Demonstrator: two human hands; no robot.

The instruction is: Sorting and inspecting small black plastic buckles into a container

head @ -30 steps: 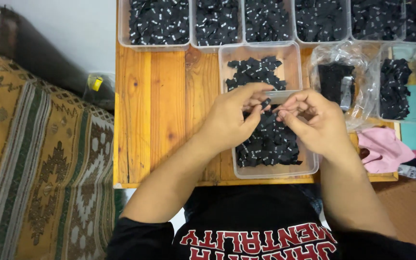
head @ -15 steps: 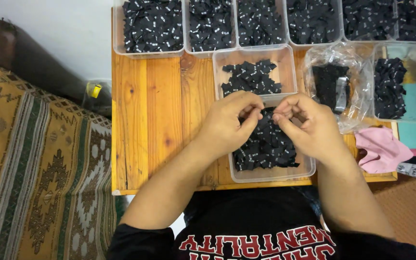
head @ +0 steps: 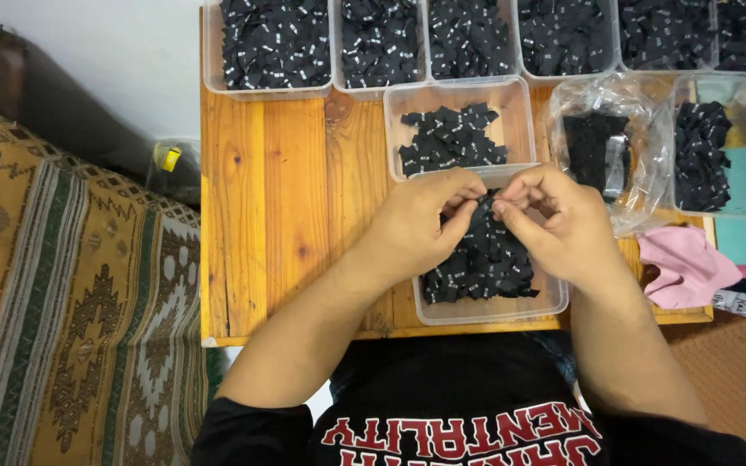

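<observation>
Both hands, left (head: 420,226) and right (head: 554,226), pinch one tag (head: 480,210) above the tub (head: 554,298); loosened fingers could drop it among the others.

Over the past second both hands drop from 12 toward 6 o'clock above the wooden table (head: 287,198). The left hand (head: 420,226) and right hand (head: 554,226) draw closer together, their fingertips (head: 496,207) now pinching one small black label (head: 479,210) between them. A second ago they worked over the gap between the two clear tubs; now they hover above the nearer tub (head: 487,309) (the farther tub (head: 458,95) shows more fully at 12 o'clock).
</observation>
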